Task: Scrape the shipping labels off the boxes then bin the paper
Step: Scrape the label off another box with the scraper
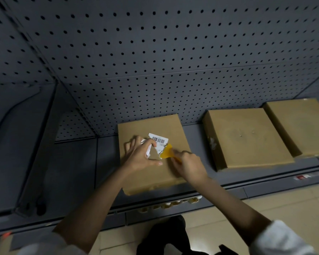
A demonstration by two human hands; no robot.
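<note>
A flat brown cardboard box [160, 173] lies on the grey shelf in front of me. A white shipping label [159, 140] with a barcode sticks to its top, its lower left part torn and peeled up. My left hand [140, 155] pinches the peeled strip of the label. My right hand [189, 165] holds a yellow plastic scraper [166, 153], whose blade edge sits under the label's torn lower edge.
Two more flat brown boxes [247, 137] [300, 124] lie to the right on the same shelf [75, 162]. A grey pegboard wall [155, 52] rises behind. A dark upright bar [35, 162] leans at the left. Beige floor tiles [293, 205] show below the shelf edge.
</note>
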